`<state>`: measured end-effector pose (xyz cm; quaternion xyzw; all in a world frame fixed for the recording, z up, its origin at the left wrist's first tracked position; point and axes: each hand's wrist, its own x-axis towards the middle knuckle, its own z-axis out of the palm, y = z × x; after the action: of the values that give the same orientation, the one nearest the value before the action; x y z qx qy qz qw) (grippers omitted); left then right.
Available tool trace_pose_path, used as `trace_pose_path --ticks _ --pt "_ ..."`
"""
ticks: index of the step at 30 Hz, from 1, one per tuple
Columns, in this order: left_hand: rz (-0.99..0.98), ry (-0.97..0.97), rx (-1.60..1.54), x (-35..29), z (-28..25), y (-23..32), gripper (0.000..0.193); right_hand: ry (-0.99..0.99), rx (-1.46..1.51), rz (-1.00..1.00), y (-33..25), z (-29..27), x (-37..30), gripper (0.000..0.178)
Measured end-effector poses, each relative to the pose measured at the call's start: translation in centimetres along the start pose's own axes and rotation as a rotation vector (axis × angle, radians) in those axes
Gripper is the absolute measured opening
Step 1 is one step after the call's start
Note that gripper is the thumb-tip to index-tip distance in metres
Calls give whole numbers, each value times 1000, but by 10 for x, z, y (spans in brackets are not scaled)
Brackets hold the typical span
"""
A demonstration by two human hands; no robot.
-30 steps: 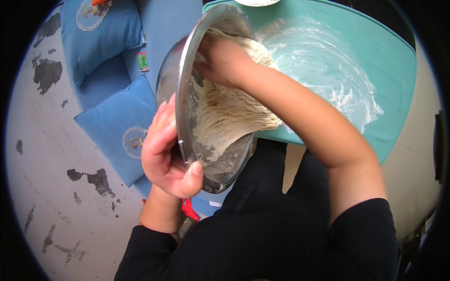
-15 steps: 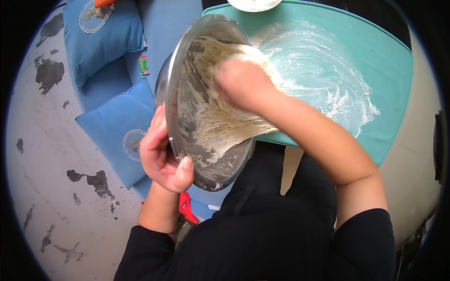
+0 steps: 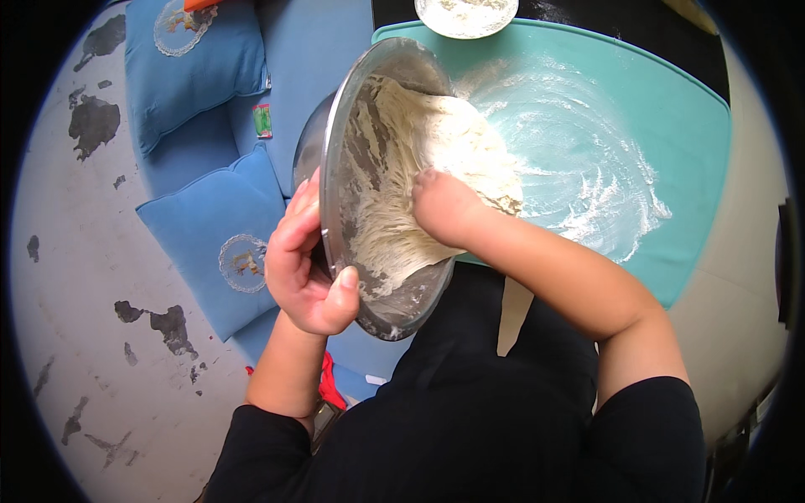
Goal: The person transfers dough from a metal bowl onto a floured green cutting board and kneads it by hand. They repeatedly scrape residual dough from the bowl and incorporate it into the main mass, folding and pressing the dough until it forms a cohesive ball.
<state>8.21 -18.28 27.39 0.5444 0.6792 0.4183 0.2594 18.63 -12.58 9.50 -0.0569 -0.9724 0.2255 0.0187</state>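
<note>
A large metal bowl is tipped on its side, its mouth facing right over the near left of the mat. My left hand grips its rim from the left, the thumb on the near edge and the fingers behind. Sticky pale dough clings in strands to the bowl's inside, and a thick lump of it spills out onto the mat. My right hand is closed, its knuckles against the dough at the bowl's mouth; its fingertips are partly hidden. The teal mat carries swirls of white flour.
A white bowl with flour in it stands at the mat's far edge, on a dark tabletop. Left of the metal bowl is a blue sofa with blue cushions. A red item lies near my left forearm.
My right hand has drawn back from deeper in the bowl toward me, uncovering more of the dough lump. The metal bowl and left hand have shifted slightly right in the view.
</note>
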Motion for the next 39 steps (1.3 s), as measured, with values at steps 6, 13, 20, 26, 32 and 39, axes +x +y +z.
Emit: trace_pose_path --ticks 6,13,20,26,32,39 --pt "140 -146 97 7 -2 2 54 152 346 571 70 -56 48 14" --pt "133 -182 244 9 -5 9 55 -435 432 407 63 -26 77 15" --pt "76 -89 103 26 14 13 55 -142 -121 17 -7 20 9 22" --pt "43 -102 84 18 10 12 54 129 322 457 36 -80 -9 11" --pt "35 -135 97 22 14 14 54 -40 428 651 85 -25 49 17" --pt "278 -180 244 23 20 18 52 -281 263 297 26 3 51 18"
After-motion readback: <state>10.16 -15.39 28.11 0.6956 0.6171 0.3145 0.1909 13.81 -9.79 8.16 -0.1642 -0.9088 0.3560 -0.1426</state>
